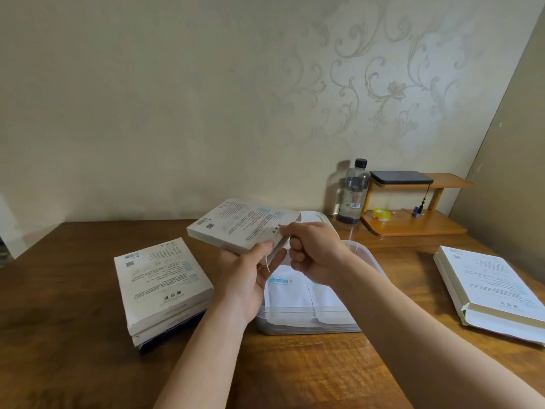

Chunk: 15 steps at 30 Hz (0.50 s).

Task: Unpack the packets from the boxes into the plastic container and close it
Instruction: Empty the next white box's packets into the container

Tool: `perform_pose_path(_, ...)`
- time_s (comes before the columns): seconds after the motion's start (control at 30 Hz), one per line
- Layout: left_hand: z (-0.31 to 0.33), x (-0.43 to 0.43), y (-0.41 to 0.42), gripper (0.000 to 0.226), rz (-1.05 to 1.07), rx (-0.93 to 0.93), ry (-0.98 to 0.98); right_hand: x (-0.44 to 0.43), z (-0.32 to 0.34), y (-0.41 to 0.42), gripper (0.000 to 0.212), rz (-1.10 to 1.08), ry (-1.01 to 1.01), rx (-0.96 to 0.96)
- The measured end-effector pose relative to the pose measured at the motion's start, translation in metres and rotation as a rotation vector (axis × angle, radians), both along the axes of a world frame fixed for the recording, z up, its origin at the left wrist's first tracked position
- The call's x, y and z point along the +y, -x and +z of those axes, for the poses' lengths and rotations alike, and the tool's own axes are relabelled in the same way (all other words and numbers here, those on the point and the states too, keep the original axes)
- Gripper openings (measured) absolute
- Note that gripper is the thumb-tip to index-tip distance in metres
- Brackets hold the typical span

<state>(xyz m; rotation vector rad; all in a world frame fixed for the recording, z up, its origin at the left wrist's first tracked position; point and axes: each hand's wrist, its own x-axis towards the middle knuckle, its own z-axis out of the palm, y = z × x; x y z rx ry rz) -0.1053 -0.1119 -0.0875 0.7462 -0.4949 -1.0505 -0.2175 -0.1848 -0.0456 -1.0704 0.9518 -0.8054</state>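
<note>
Hovering above plastic container point(372, 262), prob for easy emptying, box point(236, 224) is gripped by left hand point(246, 278), its flap point(275, 232) pinched by right hand point(314, 250).

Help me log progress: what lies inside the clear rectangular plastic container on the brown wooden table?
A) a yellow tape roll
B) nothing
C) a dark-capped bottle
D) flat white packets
D: flat white packets lie side by side in the clear rectangular plastic container.

Home room: floral wallpaper point(383, 84), wooden desk point(295, 364), small wooden shelf point(413, 225), water bottle point(354, 193).
</note>
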Motion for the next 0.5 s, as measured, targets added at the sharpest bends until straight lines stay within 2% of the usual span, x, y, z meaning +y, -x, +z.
perform_pose_path(0.13,-0.002,-0.002,0.000,0.037,0.033,-0.055,-0.041,-0.005,-0.003,-0.007,0.019,-0.072,-0.138,-0.090)
perform_pose_path(0.3,-0.005,-0.005,0.000,0.045,0.077,-0.076,-0.071,-0.008,-0.007,-0.013,0.020,-0.090,-0.167,-0.108)
perform_pose_path(0.5,-0.003,-0.003,-0.002,0.044,0.066,-0.036,-0.043,-0.007,-0.007,-0.010,0.010,-0.034,-0.188,-0.132)
